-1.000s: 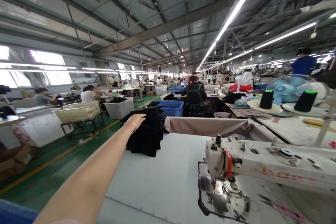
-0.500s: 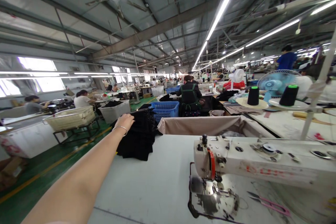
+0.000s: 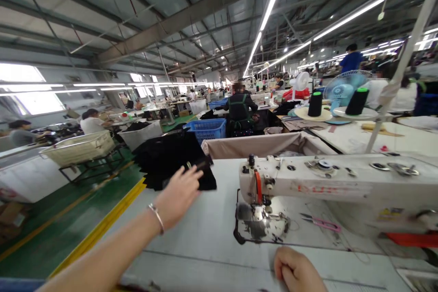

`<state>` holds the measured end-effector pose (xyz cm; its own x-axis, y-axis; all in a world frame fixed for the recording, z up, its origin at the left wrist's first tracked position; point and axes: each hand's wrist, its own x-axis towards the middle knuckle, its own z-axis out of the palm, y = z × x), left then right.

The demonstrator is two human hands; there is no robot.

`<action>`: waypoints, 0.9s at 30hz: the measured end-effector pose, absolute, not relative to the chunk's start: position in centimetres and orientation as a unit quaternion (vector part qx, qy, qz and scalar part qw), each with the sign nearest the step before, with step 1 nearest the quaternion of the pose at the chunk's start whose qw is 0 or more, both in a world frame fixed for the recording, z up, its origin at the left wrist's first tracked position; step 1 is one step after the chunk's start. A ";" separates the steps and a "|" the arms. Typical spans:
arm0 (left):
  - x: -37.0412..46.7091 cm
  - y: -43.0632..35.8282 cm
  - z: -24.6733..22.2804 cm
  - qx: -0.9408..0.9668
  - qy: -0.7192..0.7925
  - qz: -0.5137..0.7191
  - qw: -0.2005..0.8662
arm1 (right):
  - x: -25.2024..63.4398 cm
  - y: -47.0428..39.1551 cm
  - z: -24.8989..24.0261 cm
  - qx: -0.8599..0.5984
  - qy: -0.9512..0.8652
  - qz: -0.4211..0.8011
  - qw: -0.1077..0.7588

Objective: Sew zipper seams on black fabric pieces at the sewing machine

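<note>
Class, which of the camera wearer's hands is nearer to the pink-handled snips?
Right. The right hand is on the near side of the snips; the left hand is farther off, by the near edge of the black cloth.

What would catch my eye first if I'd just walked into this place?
Probably the glaring strip lights overhead, running off into the distance. Nearer, a heap of black fabric lies on the left of the pale table, the left hand at its near edge. To its right sits a white sewing machine.
</note>
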<state>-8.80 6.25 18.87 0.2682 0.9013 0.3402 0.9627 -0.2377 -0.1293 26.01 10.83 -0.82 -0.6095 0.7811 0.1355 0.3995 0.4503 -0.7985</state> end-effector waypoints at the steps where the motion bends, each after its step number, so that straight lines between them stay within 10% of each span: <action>1: -7.4 4.3 15.2 -0.807 -0.580 -0.072 0.084 | 26.0 10.6 -0.5 -0.365 -0.811 0.377 0.257; 7: -4.9 -1.4 2.6 -0.761 -0.636 -0.101 -0.074 | 26.0 9.9 1.1 -0.369 -0.804 0.385 0.263; 27: -5.8 4.1 3.5 -0.723 -0.668 -0.162 -0.076 | 26.1 9.1 1.6 -0.403 -0.799 0.361 0.263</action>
